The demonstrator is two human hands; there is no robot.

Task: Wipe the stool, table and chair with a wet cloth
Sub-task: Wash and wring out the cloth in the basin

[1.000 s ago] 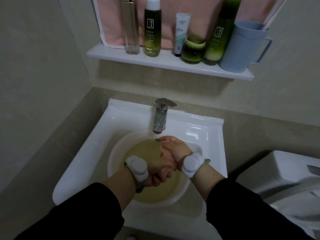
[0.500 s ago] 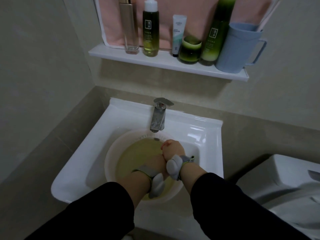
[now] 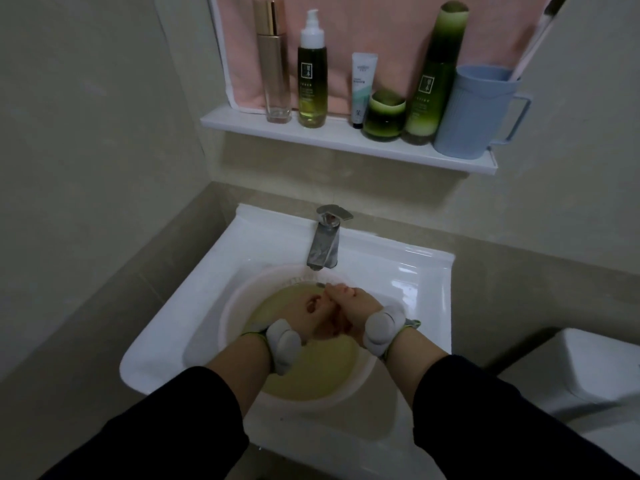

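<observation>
I stand at a white sink point(image 3: 194, 306) set into a corner. The wall runs close along its left edge, and a toilet tank point(image 3: 595, 375) sits near its right edge, so there is little room on either side. One round white basin point(image 3: 223, 320) sits inside the sink and takes up most of the bowl. The one faucet point(image 3: 323, 242) rises from the sink's back edge, and its spout hangs over the basin's far rim, just beyond my fingertips.

A shelf point(image 3: 311, 131) on the wall above the sink's back edge carries six things in a row: three bottles, namely a gold one point(image 3: 273, 64), a pump bottle point(image 3: 312, 81) and a tall green one point(image 3: 433, 84), plus one tube point(image 3: 362, 88), one green jar point(image 3: 384, 116) and one blue cup point(image 3: 474, 112) at the right end. A pink towel point(image 3: 381, 26) hangs behind them.

My left hand point(image 3: 313, 318) and right hand point(image 3: 356, 304) are pressed together over the middle of the basin, fingers curled against each other. I cannot tell whether they pinch anything between them. Each wrist wears one grey band, two in all. A yellow-green layer point(image 3: 311, 379) covers the basin's floor directly beneath and in front of my hands. I cannot tell whether it is the cloth lying flat or only tinted water.
</observation>
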